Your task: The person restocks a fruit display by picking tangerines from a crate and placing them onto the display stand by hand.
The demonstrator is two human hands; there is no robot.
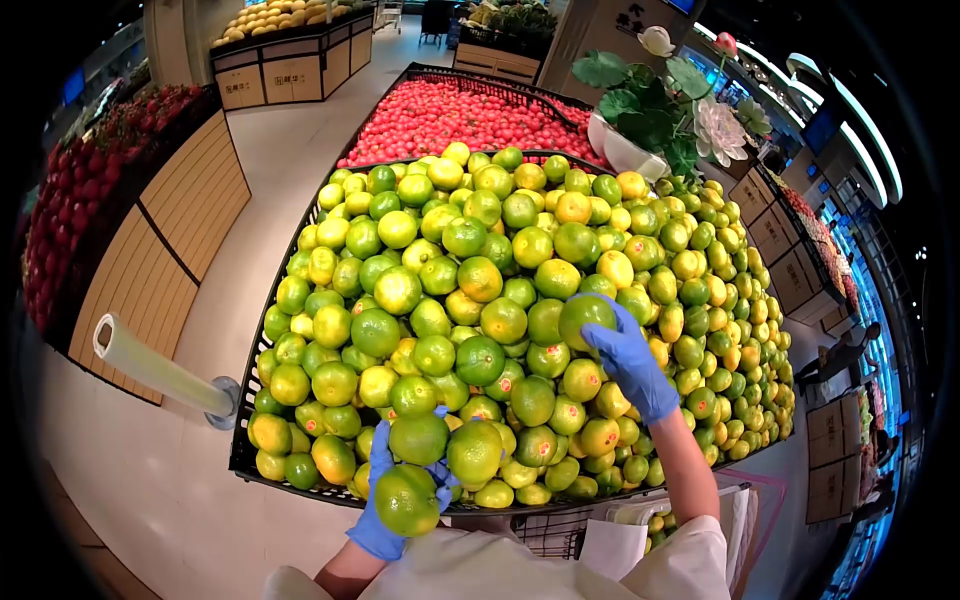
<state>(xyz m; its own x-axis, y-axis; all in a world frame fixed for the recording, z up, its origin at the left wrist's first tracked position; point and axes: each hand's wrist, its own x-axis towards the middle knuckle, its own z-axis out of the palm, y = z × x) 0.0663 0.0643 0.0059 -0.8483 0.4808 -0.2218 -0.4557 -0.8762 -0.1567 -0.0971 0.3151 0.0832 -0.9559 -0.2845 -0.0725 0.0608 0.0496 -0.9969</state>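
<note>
Both my hands wear blue gloves. My left hand, low at the front edge of the display, cradles three green mandarins, one of them yellowish on the right. Its fingers show partly between and behind the fruit. My right hand reaches over the right middle of the heap, fingers closed on one green mandarin. Beneath both hands spreads a large sloping pile of green and yellow mandarins, some with small red stickers. A black crate rim borders the pile.
Red fruit fills the section behind, beside a white planter with flowers. A pale post stands at left, near a wooden stand. By my body are a wire cart and a white sheet.
</note>
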